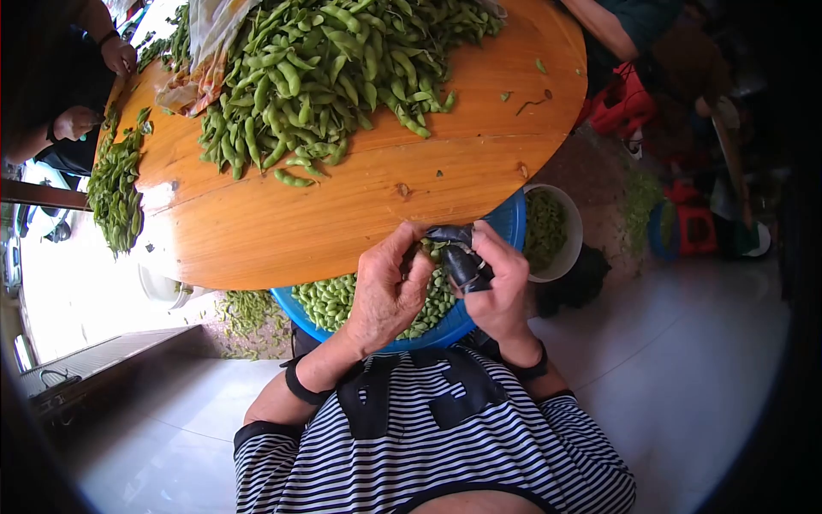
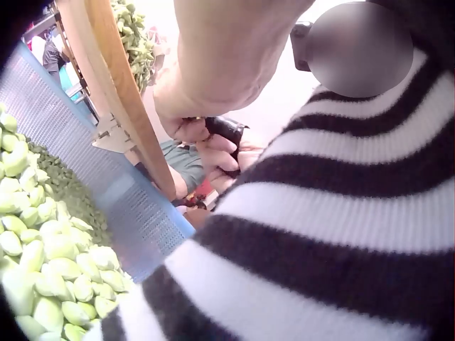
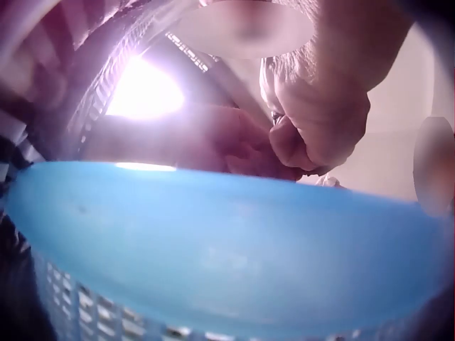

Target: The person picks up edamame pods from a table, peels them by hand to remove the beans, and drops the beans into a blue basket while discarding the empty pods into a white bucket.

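My left hand (image 1: 385,291) has its fingers curled close to the fingertips of my right hand (image 1: 505,278), over the near side of a blue basket (image 1: 467,321). Black wraps (image 1: 465,267) cover some of the right hand's digits. A bit of a green soybean pod (image 1: 433,249) shows between the hands, pinched by both; the fingers hide most of it. Shelled green soybeans (image 1: 330,301) lie in the basket below. In the left wrist view the black covering (image 2: 226,133) sits close against the left fingers. The basket's rim (image 3: 213,234) fills the right wrist view's lower half.
A wooden table (image 1: 342,201) overhangs the basket, bearing a large heap of soybean pods (image 1: 334,73) and a plastic bag (image 1: 210,51). A white bucket (image 1: 565,231) of pods stands right. Pods (image 1: 248,317) litter the floor at left. Other people's hands (image 1: 118,58) are across the table.
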Motion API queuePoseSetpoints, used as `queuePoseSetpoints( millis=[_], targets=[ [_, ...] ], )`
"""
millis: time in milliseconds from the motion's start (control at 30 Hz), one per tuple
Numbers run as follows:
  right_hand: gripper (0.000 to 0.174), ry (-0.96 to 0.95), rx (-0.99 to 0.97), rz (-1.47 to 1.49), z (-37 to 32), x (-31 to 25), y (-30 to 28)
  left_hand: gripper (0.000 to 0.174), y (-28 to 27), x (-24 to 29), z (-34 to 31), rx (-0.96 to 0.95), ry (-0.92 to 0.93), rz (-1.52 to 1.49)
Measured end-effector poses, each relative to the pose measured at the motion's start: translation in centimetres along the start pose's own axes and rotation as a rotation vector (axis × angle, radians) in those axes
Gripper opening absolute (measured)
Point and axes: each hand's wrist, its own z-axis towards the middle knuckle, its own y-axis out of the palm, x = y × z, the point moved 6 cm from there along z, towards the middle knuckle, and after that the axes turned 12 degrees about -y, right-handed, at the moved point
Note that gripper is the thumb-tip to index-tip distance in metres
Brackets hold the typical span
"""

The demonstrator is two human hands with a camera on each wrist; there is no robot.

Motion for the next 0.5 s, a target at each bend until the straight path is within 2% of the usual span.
queuePoseSetpoints(
  millis=[33, 67, 133, 167, 200, 233, 300, 333, 367, 500],
  targets=[
    [0.026, 0.205, -0.059, 0.162, -0.4, 1.3, 0.2, 0.019, -0.1, -0.1, 0.1, 0.019, 0.017, 0.089],
    [0.026, 0.205, -0.062, 0.160, -0.3, 1.4, -0.1, 0.019, -0.2, -0.5, 0.2, 0.020, 0.017, 0.086],
    [0.022, 0.500, -0.055, 0.651, -1.1, 2.6, 0.7, 0.018, -0.4, -1.0, 0.4, -0.007, 0.029, -0.023],
    [0.017, 0.466, -0.018, 0.714, -0.8, 2.5, 0.6, 0.018, -0.6, -0.9, 0.3, -0.007, 0.029, -0.023],
    [0.017, 0.467, -0.018, 0.713, -0.8, 2.5, 0.5, 0.017, -0.3, -0.4, 0.3, -0.118, -0.059, -0.204],
    [0.015, 0.437, -0.025, 0.593, -0.7, 2.4, 0.2, 0.016, 0.1, 0.0, 0.2, -0.230, -0.146, -0.384],
    [0.014, 0.406, -0.031, 0.474, -0.5, 2.4, -0.1, 0.017, 0.0, 0.6, 0.3, -0.269, -0.123, -0.412],
    [0.013, 0.284, -0.043, 0.294, 0.0, 1.9, -0.6, 0.018, 0.1, 1.0, 0.2, -0.306, -0.100, -0.439],
    [0.012, 0.161, -0.056, 0.115, 0.3, 1.2, -0.9, 0.018, 0.2, 1.3, 0.1, -0.288, -0.093, -0.449],
    [0.016, 0.019, 0.002, -0.024, 0.6, -0.4, -1.2, 0.015, 0.0, 0.7, 0.2, -0.204, -0.103, -0.368]
  ],
)
